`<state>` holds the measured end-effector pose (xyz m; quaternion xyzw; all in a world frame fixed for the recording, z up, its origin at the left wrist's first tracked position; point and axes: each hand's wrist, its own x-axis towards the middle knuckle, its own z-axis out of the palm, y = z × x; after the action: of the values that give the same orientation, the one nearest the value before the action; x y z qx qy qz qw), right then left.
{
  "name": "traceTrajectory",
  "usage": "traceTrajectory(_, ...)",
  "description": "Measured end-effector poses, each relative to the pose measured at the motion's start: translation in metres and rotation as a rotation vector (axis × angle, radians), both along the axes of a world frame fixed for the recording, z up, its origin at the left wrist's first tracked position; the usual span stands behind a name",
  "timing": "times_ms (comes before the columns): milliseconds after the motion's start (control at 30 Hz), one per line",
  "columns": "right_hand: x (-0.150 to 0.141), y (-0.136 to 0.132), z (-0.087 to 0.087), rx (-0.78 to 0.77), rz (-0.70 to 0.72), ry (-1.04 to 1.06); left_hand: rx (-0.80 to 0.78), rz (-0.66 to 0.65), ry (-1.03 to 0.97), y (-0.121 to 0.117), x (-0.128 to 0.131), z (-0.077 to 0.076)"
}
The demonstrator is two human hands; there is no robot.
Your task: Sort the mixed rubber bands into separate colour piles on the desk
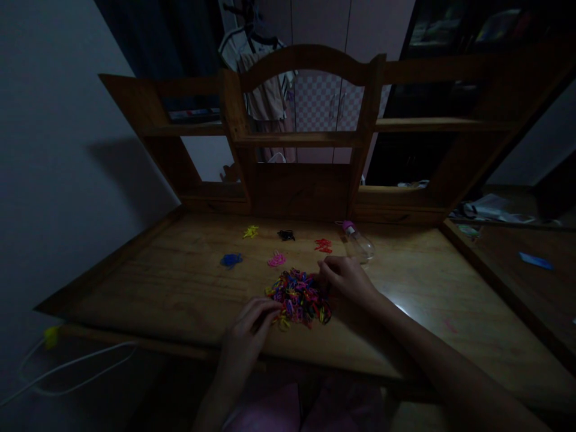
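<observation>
A mixed pile of small coloured rubber bands (299,297) lies on the wooden desk in front of me. My left hand (252,318) is at the pile's left edge, thumb and fingers pinched together against the bands. Over the upper right edge of the pile, my right hand (344,276) also has its fingertips drawn together. What either pinch holds is too small and dark to make out. Beyond the pile lie sorted little heaps: blue bands (231,260), yellow bands (251,231), pink bands (276,258), black bands (286,235) and red bands (323,245).
A clear bottle with a purple cap (360,243) lies on its side behind my right hand. The wooden shelf unit (301,141) borders the desk's back. A white cable (76,366) hangs at the left front. One pink band (450,326) lies far right.
</observation>
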<state>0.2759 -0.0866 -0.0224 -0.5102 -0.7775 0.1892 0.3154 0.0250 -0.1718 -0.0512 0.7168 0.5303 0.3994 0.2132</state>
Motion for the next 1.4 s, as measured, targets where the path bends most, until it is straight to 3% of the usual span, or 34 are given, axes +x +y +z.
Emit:
traceTrajectory(200,-0.003,-0.002,0.000,0.069,0.037,-0.105,0.001,-0.011,-0.009,0.001,-0.001,-0.006)
traceTrajectory(700,-0.003,-0.003,-0.001,0.123,0.066,-0.180,0.077,-0.029,-0.002,0.002,0.002,-0.002)
traceTrajectory(933,-0.003,-0.003,0.001,0.138,0.106,-0.072,0.080,0.161,-0.009,0.004,-0.004,-0.004)
traceTrajectory(1133,-0.009,-0.009,0.004,0.115,0.349,0.004,0.075,0.289,-0.018,0.011,-0.007,-0.003)
traceTrajectory(1233,-0.011,-0.010,0.001,0.062,0.364,-0.007,0.070,0.271,-0.011,0.018,-0.005,-0.001)
traceTrajectory(1400,-0.013,-0.008,-0.002,0.042,0.272,0.018,0.023,0.180,0.026,0.027,0.001,0.001)
